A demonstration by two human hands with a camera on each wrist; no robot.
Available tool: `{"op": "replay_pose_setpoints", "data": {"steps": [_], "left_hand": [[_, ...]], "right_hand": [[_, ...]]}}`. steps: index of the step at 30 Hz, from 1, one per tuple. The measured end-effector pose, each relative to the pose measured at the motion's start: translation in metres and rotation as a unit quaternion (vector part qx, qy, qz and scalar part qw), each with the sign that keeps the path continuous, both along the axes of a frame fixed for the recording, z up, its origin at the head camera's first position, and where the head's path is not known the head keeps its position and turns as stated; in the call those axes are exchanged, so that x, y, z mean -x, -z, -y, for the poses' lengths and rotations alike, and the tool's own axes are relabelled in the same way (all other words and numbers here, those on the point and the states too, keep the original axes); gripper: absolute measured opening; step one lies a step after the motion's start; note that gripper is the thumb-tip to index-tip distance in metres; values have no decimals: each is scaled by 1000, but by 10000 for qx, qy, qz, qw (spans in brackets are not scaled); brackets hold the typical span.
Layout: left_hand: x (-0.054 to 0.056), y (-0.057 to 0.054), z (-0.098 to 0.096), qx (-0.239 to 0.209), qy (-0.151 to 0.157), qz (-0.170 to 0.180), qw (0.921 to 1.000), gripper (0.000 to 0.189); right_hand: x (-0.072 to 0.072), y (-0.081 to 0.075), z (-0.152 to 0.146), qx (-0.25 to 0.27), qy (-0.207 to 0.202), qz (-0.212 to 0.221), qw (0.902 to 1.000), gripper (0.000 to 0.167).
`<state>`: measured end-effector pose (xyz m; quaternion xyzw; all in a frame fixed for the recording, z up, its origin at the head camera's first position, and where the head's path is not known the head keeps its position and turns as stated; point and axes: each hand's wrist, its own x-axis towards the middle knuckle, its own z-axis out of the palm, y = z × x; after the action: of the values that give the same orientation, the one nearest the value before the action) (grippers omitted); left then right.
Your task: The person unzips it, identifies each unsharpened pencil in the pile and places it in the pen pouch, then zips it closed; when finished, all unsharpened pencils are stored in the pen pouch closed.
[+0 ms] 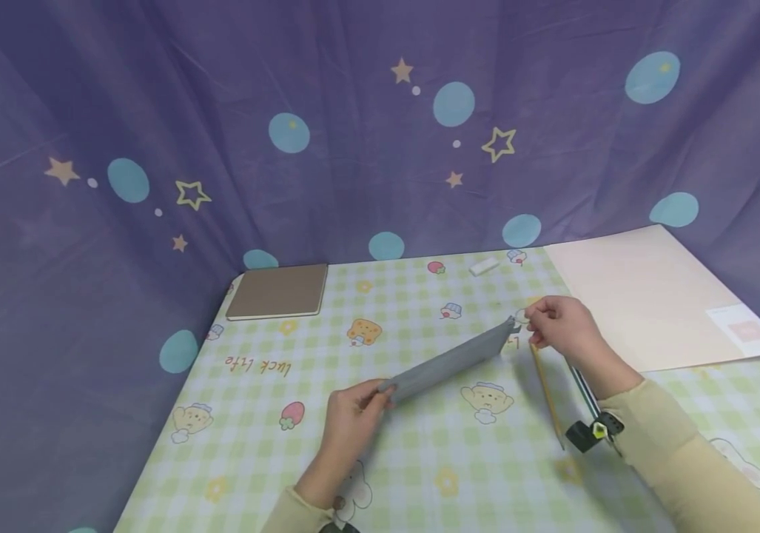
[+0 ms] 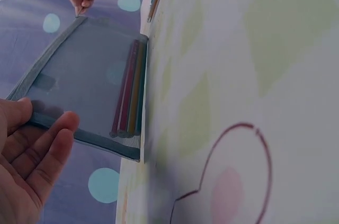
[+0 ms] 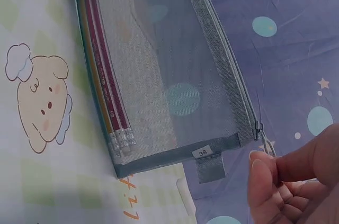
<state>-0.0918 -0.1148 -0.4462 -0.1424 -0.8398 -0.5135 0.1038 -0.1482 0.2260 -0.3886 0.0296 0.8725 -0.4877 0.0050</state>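
Note:
A grey mesh zip pouch (image 1: 449, 366) stands on edge above the table, seen from its top edge in the head view. Several pencils (image 3: 103, 65) with metal ends, dark red and yellow among them, lie along its bottom inside. My left hand (image 1: 351, 422) pinches the near end of the pouch between thumb and fingers. At the far end, my right hand (image 1: 566, 329) pinches the cord loop of the zipper pull (image 3: 259, 130). A small fabric tab (image 3: 211, 168) sticks out beside a label marked 38.
A yellow pencil (image 1: 546, 396) and a dark striped pencil (image 1: 582, 389) lie by my right forearm. A brown notebook (image 1: 280, 291) is at the back left, a white eraser (image 1: 484, 266) at the back. A large cream folder (image 1: 646, 303) covers the right. Behind hangs a purple curtain (image 1: 353, 200).

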Motion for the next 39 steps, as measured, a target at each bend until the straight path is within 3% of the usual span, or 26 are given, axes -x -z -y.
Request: {"op": "replay_pose_setpoints", "data": {"steps": [8, 15, 19, 23, 32, 36, 39], "left_hand": [[5, -1, 0, 94, 53, -12, 9999, 8], [12, -5, 6, 603, -43, -236, 9979, 11], [14, -8, 9, 446, 97, 263, 9986, 12], [16, -8, 12, 41, 290, 930, 9952, 15], [15, -10, 17, -485, 469, 1510, 9862, 33], [18, -8, 17, -1138, 584, 1812, 9751, 34], [20, -7, 17, -1367, 615, 2009, 9681, 31]], "right_hand": [[-2, 2, 0, 19, 107, -77, 9999, 26], [-9, 5, -4, 537, -293, -508, 9968, 26], [-14, 8, -10, 564, -554, -630, 9949, 25], [-19, 12, -17, 938, -919, -262, 9910, 27], [-27, 24, -31, 1915, -1825, 468, 9632, 25], [-28, 29, -32, 2347, -1880, 890, 9496, 28], [-28, 33, -28, 2409, -1634, 1060, 9508, 33]]}}
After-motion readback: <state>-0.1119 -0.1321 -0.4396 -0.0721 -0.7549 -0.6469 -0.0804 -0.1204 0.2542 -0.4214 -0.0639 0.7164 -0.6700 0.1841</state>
